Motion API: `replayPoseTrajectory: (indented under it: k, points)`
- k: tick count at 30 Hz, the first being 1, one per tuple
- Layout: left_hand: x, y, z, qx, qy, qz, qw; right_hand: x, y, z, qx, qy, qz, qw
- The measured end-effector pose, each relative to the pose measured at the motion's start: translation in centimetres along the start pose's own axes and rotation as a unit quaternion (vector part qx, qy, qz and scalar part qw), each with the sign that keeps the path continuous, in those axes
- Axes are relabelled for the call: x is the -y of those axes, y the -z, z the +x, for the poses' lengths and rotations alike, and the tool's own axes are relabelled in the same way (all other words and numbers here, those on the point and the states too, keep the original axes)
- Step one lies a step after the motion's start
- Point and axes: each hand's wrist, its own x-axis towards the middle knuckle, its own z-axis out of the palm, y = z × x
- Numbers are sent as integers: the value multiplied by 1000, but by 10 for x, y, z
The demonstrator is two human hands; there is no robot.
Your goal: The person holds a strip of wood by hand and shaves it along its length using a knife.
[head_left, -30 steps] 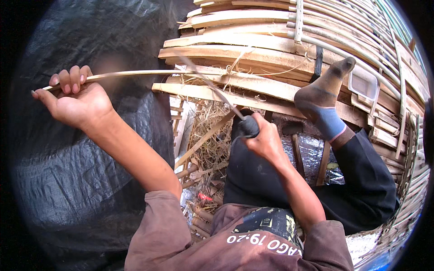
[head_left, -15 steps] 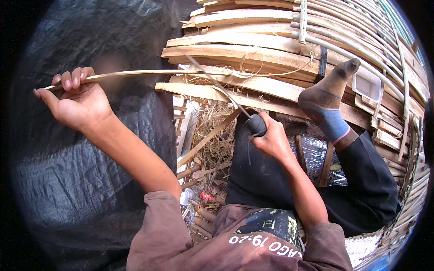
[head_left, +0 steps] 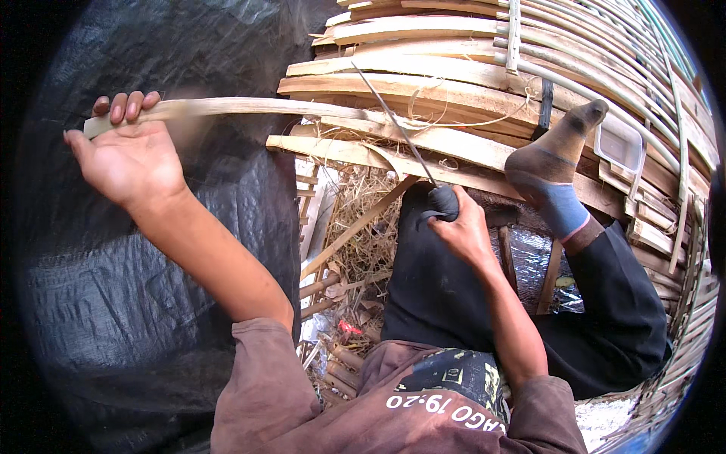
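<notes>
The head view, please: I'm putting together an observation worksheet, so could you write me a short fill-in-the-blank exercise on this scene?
1. The left hand holds the pale strip near the strip's ____ end in the picture.
2. The right hand grips the thin-bladed tool by its dark, rounded ____.
3. Around the ankle, the sock is mostly coloured ____.
4. A black sheet covers much of the ____ side of the picture.

Missing words: left; handle; blue; left.
</notes>
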Motion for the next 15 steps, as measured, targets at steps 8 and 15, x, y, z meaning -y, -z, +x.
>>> replayPoseTrajectory:
  k: [8,15]
  points:
    - [20,-14,-18,-173,-123,110,971,8,-28,-4,42,-54,-33,997]
    - [23,-16,-23,-207,-141,127,960,-37,-15,10,31,-80,-45,995]
